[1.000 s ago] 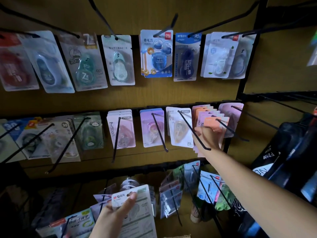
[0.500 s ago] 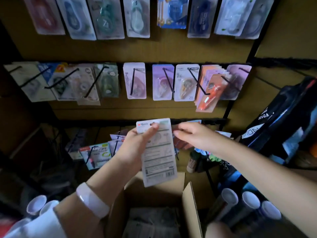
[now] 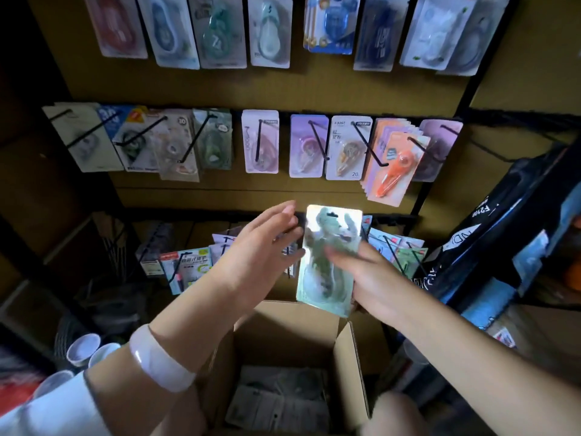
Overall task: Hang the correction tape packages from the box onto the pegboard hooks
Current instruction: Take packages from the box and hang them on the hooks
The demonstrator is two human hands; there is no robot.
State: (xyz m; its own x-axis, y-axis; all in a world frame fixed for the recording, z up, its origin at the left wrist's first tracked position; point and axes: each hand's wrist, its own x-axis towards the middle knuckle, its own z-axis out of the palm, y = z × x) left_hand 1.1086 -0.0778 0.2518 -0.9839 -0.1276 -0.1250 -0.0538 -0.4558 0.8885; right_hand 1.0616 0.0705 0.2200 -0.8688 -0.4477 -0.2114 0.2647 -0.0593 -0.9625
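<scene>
My right hand (image 3: 369,278) grips a correction tape package (image 3: 327,247) by its lower right side, fingers across the shiny front. The package is upright and blurred, and shows a green blister. It hangs above the open cardboard box (image 3: 283,319), in front of the bottom row of pegboard hooks (image 3: 391,250). My left hand (image 3: 261,256) is just left of the package, fingers straight, fingertips close to its upper left edge. More packages (image 3: 276,401) lie flat in the box.
The pegboard (image 3: 201,86) carries two full rows of hung packages above, with a fanned stack of orange ones (image 3: 393,165) at middle right. A black rack of goods (image 3: 503,234) stands to the right. White cups (image 3: 83,347) sit at lower left.
The package passed from my left hand to my right and turned from its printed back to its blister front. My left hand let go and opened.
</scene>
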